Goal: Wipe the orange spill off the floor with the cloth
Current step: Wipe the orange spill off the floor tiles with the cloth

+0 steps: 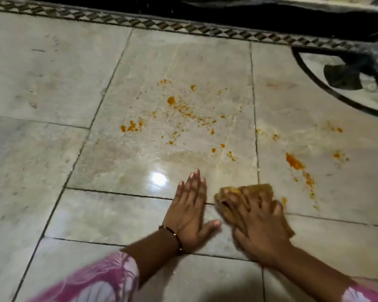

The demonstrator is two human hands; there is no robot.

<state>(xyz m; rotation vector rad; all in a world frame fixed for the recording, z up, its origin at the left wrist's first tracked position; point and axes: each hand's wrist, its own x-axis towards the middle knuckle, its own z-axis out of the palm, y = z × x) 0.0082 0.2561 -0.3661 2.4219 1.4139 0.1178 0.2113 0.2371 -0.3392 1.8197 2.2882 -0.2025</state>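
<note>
Wiping under way: cloth point(247, 192) is pressed to floor point(52, 83) by right hand point(258, 225), fingers spread; left hand point(190, 212) flat, holding nothing. Orange spill point(179, 112) farther out is to be swept next.

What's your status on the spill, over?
Left hand flat on the floor tile, right hand pressing the cloth. Orange spill still scattered ahead and right. Fan base far right, clear of it.
</note>
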